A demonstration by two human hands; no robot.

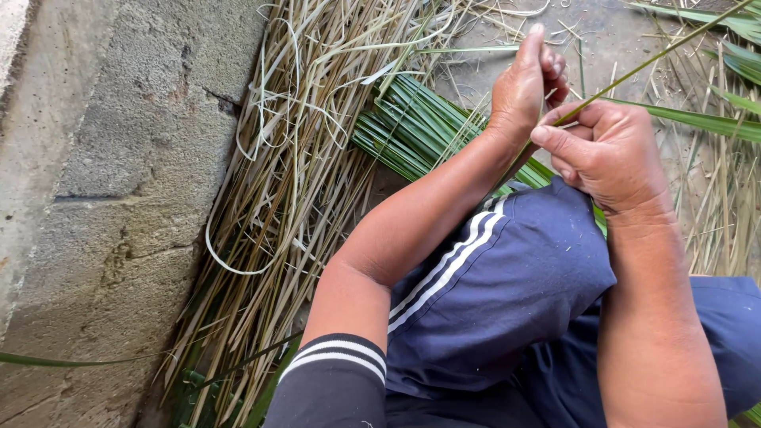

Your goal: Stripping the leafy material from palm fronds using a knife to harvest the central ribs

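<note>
1. Right hand (606, 154) clenching around a long thin green palm-leaf strip (634, 74), gripping it between thumb and curled fingers above the raised knee.
2. Left hand (523, 83) pinching near the same strip just beside the right hand, fingertips pressing together; exact hold hidden.
3. Strip running up and rightward toward the frame's top right corner.
4. Resting below: blue shorts with white side stripes (507, 277).
5. Lying beyond: a flat bundle of green leaflets (412, 127), a heap of pale dry stalks (293, 174), a grey concrete block wall (111, 158) at left.
</note>
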